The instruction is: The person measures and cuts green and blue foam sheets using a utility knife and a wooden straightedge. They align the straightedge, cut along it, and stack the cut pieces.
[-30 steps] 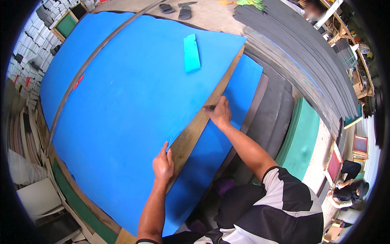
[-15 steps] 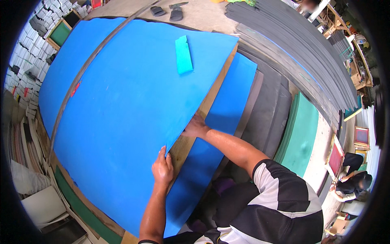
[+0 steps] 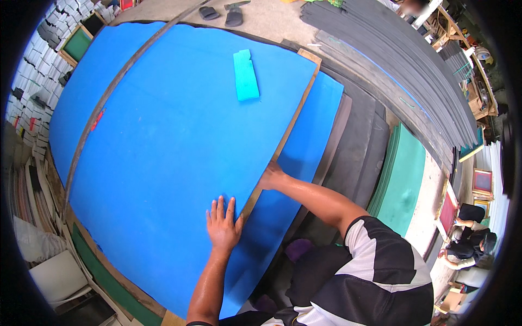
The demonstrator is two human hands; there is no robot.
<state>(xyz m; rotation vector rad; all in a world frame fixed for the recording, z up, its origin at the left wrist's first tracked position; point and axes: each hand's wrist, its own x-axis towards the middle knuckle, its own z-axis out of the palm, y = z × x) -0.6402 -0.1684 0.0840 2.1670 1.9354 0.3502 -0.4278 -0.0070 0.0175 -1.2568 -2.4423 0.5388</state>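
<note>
A large blue foam-like sheet point(image 3: 163, 125) covers most of the surface before me, with a wooden board point(image 3: 294, 129) showing along its right edge. My left hand point(image 3: 224, 224) lies flat on the sheet near that edge, its fingers spread and holding nothing. Further along the edge, my right hand point(image 3: 271, 176) reaches in at the board, its fingers hidden under the sheet. A small turquoise piece point(image 3: 246, 76) rests on the sheet's far part. Below the board, another blue sheet point(image 3: 318, 117) extends to the right.
A dark narrow strip point(image 3: 117, 81) crosses the blue sheet at left. To the right lie dark grey sheets point(image 3: 356, 141), a green stack point(image 3: 402, 179) and long black sheets point(image 3: 391, 60). Slippers point(image 3: 234, 18) lie on the far floor. Another person point(image 3: 470, 244) sits at far right.
My left hand has gone from the sheet's edge to lying flat on top. The sheet's edge has come down and shifted against the board, baring its far corner. My right hand moved slightly right.
</note>
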